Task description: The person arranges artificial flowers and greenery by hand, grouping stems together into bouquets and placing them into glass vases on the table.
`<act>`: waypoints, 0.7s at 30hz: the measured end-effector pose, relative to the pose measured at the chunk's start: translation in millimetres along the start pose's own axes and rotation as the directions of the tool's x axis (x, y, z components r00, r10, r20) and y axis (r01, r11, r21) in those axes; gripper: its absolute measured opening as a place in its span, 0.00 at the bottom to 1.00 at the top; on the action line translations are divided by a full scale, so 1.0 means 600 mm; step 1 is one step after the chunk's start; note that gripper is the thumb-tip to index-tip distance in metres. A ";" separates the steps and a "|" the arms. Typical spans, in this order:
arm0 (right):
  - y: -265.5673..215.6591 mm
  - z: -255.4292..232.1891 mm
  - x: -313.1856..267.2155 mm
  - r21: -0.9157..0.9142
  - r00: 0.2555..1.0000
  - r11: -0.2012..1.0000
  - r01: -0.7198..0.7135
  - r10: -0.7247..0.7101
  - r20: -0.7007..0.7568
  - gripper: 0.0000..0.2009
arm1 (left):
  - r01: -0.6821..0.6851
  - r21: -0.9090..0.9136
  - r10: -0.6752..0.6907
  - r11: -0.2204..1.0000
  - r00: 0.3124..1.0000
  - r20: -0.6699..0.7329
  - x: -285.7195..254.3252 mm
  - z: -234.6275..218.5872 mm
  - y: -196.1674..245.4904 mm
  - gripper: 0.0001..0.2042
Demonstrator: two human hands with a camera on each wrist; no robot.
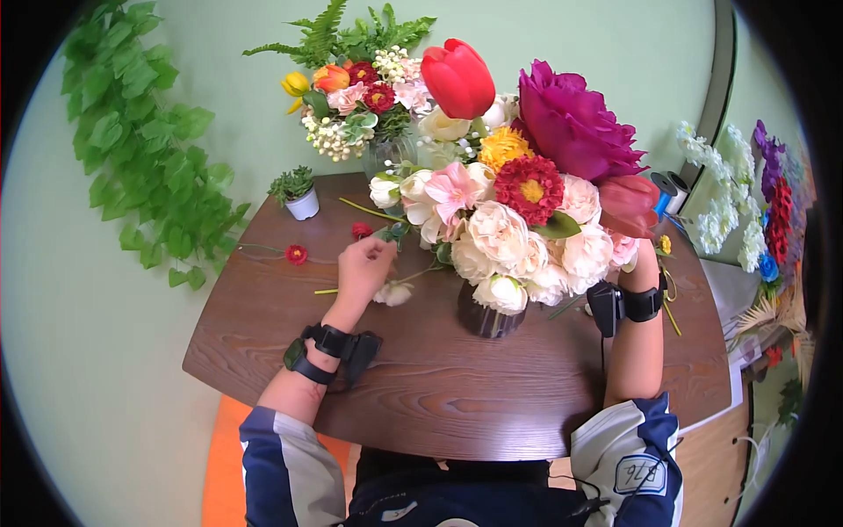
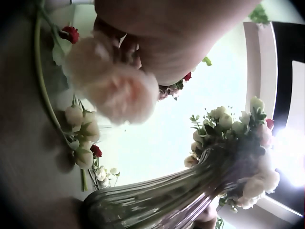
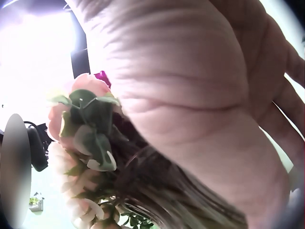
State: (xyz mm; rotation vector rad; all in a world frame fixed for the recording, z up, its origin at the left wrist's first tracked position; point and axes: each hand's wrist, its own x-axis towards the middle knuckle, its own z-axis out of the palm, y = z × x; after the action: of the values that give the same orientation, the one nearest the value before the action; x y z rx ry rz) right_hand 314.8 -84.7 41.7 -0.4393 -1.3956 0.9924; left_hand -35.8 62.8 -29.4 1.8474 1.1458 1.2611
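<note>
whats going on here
A person is arranging flowers at a wooden table. Their left hand seems to pinch a sprig of pale flowers, left of the big bouquet, which stands in a glass vase. The right hand is at the bouquet's other side, fingers loosely open and partly out of view. A few loose stems and a red flower lie on the table.

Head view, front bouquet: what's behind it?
To the left, a partly covered glass vase of flowers. The bouquet hides the tabletop directly behind it and most of the right hand.
</note>
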 end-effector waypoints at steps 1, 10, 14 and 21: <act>0.002 0.004 -0.001 -0.009 1.000 1.000 0.002 -0.002 0.012 0.15 | 0.007 0.125 -0.014 0.992 0.998 0.054 0.002 0.003 -0.007 0.09; 0.048 0.061 0.049 -0.094 0.994 0.995 0.017 -0.007 0.105 0.17 | -0.023 0.487 -0.072 0.873 0.982 0.177 -0.006 -0.003 0.016 0.12; 0.058 0.064 0.048 -0.132 0.991 0.991 0.026 -0.009 0.131 0.17 | -0.132 0.437 0.062 0.890 0.984 0.170 -0.022 0.007 0.028 0.08; 0.043 0.007 0.021 -0.209 0.982 0.976 0.051 -0.011 0.191 0.18 | -0.458 0.161 0.387 0.874 0.857 0.340 -0.027 0.026 0.000 0.08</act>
State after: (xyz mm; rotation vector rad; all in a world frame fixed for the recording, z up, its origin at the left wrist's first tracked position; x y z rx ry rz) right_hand 301.2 -61.5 30.0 -0.4899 -1.6854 0.8791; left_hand -23.8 47.6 -41.5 2.4775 0.7679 1.0442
